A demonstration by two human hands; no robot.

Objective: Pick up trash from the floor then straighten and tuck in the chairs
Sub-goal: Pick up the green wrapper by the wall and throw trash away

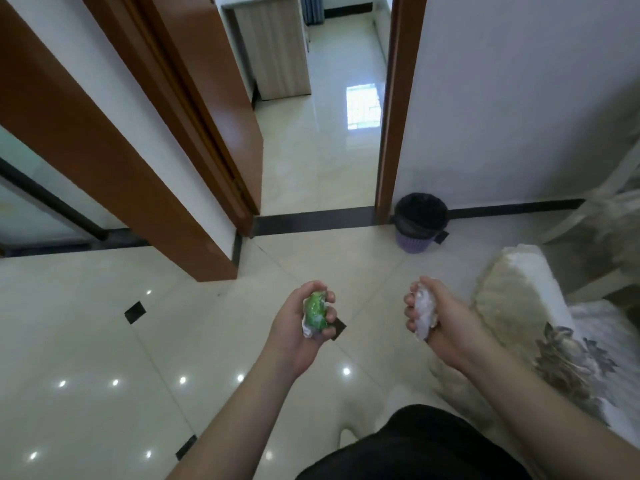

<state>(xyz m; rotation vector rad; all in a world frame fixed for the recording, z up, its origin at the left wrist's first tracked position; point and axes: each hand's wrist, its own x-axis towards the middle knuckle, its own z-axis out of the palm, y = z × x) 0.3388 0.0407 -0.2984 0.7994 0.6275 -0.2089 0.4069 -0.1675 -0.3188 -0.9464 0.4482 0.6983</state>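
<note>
Two hands: left hand is clenching one crumpled green-and-white wrapper; right hand is clenching one crumpled white plastic wad.

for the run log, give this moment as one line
left hand: green wrapper | right hand: white wad | bin: ahead

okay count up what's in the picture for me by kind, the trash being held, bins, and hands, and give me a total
Crumpled trash, held: 2, a green wrapper in the left hand and a white wad in the right hand
Waste bins: 1, a purple bin with a black liner, by the wall
Hands: 2
Total: 5
</note>
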